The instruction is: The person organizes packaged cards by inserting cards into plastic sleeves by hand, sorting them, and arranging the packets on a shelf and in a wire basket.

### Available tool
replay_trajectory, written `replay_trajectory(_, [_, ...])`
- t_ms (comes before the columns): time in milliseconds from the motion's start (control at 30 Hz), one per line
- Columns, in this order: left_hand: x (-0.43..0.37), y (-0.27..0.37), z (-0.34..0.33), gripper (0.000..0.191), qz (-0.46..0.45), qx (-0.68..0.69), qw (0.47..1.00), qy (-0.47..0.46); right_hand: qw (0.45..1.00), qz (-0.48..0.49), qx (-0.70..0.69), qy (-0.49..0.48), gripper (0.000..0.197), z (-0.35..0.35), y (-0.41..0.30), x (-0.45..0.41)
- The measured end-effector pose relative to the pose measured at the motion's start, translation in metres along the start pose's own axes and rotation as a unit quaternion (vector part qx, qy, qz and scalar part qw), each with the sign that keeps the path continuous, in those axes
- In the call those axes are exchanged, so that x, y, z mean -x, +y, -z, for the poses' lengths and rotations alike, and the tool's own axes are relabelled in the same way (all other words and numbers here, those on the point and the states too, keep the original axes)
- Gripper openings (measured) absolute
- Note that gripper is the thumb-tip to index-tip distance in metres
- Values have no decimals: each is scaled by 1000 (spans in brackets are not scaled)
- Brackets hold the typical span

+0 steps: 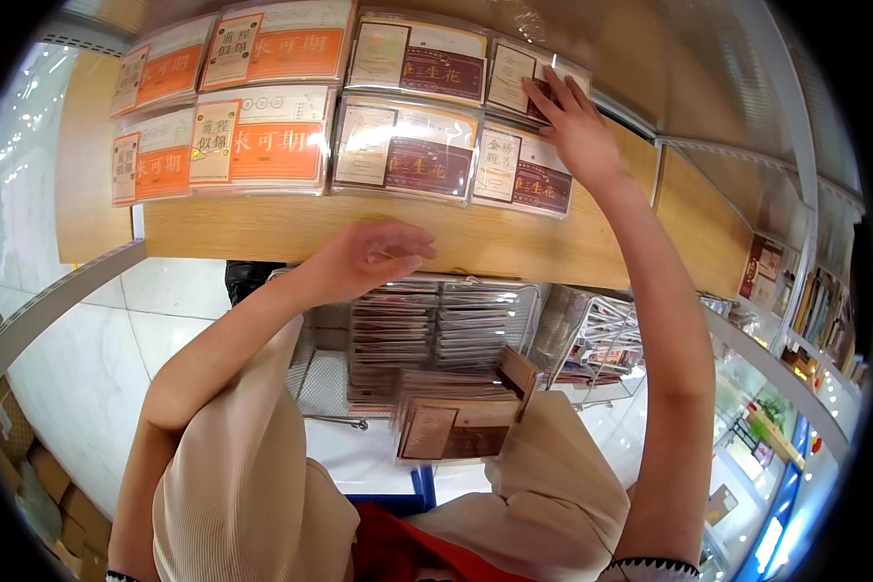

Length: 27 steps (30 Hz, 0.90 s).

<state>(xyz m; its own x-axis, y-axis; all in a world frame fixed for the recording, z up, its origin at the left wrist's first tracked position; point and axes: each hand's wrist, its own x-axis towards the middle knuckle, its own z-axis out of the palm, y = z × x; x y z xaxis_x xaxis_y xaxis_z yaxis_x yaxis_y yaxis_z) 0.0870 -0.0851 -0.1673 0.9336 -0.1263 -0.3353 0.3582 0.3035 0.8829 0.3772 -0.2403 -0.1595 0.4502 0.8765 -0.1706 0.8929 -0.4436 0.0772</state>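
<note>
On the wooden shelf [276, 225] lie two rows of clear-wrapped flat packets. Orange and white packets [262, 142] fill the left part, and maroon and cream packets [407, 145] the right. My right hand [575, 127], fingers spread, rests on the back-row maroon packet [513, 76] at the right end. Below it in the front row is another maroon packet [524, 171]. My left hand [382, 251] hovers by the shelf's front edge with fingers loosely curled; nothing shows in it. A stack of similar wrapped packets [458, 429] sits between my knees, against a wire basket.
The wire mesh basket [320, 382] holds tall piles of wrapped packets [393, 335]. A second wire basket [596, 327] with papers stands to its right. Metal shelf posts [807, 182] rise at the right, and books [822, 305] stand beyond. Cardboard boxes [65, 487] lie at lower left.
</note>
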Motion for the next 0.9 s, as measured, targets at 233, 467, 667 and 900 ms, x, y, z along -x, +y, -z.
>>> replay_trajectory(233, [-6, -2, 7, 30, -9, -40, 999, 6, 1000, -9, -4, -22, 58, 0, 5, -5])
replay_trajectory(467, [-3, -10, 10, 33, 85, 97, 991, 35, 883, -233, -338, 228, 56, 3, 17, 14])
replay_trajectory(667, [-1, -8, 11, 39, 192, 162, 964, 91, 751, -430, -498, 65, 66, -46, -10, 86])
replay_trajectory(900, [7, 0, 19, 40, 188, 148, 968, 80, 904, -152, -395, -55, 43, 12, -67, 163])
